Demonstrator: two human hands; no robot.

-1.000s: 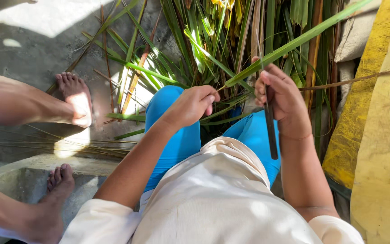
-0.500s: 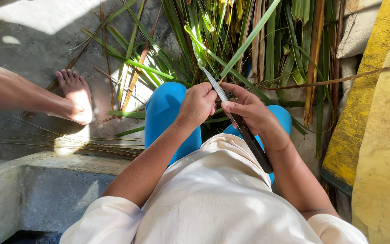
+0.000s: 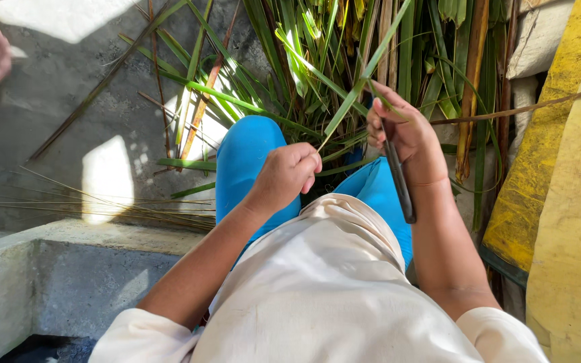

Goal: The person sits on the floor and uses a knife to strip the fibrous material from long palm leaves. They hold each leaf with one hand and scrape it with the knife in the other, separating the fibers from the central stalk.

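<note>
The left hand (image 3: 287, 176) pinched a long green leaf (image 3: 361, 81). The right hand (image 3: 401, 131) gripped a knife (image 3: 398, 178). The blade could slip and cut a finger.

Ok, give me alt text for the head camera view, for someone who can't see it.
Seen from above, a seated person's left hand pinches the end of a long green leaf strip while the right hand holds the strip and a dark knife. A pile of green palm leaves lies ahead on the concrete floor, with thin dry ribs at left.
</note>
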